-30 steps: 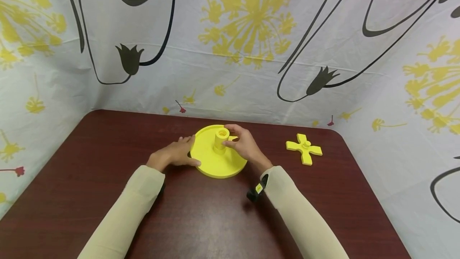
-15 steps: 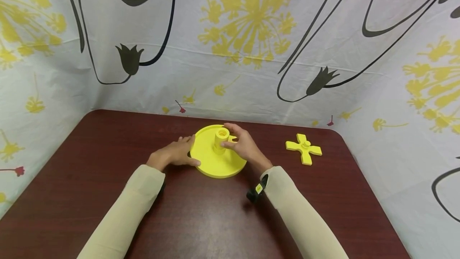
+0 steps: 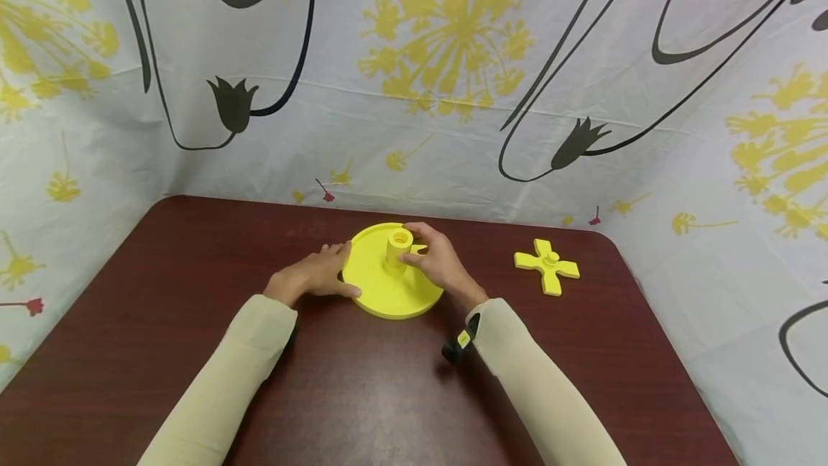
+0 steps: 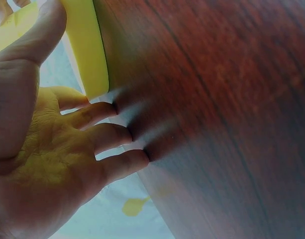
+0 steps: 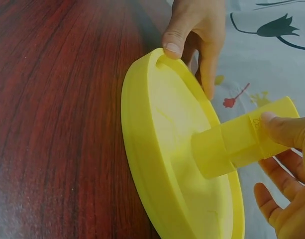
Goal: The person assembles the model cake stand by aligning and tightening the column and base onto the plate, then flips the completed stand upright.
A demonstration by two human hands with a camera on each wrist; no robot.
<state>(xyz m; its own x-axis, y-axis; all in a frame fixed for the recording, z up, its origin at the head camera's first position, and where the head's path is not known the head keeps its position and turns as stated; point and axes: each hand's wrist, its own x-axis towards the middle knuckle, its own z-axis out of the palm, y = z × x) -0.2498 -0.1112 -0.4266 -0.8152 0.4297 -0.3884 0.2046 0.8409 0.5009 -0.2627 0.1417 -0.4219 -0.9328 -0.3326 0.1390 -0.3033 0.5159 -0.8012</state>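
A yellow round base with a raised rim lies on the table. My left hand holds its left side, thumb and index finger at the rim. The other fingers of that hand are spread and fairly straight, tips at the tabletop. From the middle of the base rises a yellow hollow post, stepped along its length, with a small handwritten mark. My right hand pinches the upper part of this post between thumb and fingers. A small yellow tab shows between those fingers.
To the right lies a yellow four-armed cross with a round stub in its middle. The dark red wooden table ends at the back against a white cloth with a flower print. A black wrist device hangs under the right sleeve.
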